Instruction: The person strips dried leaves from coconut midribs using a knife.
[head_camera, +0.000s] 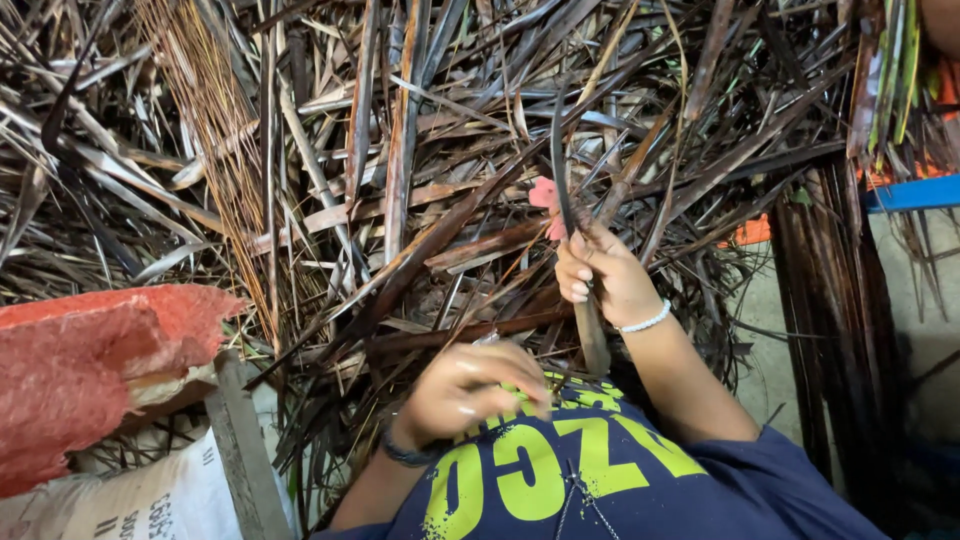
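My right hand (603, 275), with a white bead bracelet at the wrist, is closed around a long dark dried leaf strip (557, 150) that rises from the fist and curves over the pile. A small pink object (545, 195) shows just above that hand; I cannot tell what it is. My left hand (470, 390), wearing a dark wristband, is curled shut close to my dark blue shirt (600, 480), by the strip's lower end (592, 345). It is blurred, and what it grips is hidden.
A deep pile of dried brown palm leaves (400, 200) fills the view. A bundle of thin tan ribs (205, 110) lies upper left. A broken red block (90, 370), a grey plank (240, 440) and a white sack (150, 500) sit lower left. A blue bar (915, 193) is at right.
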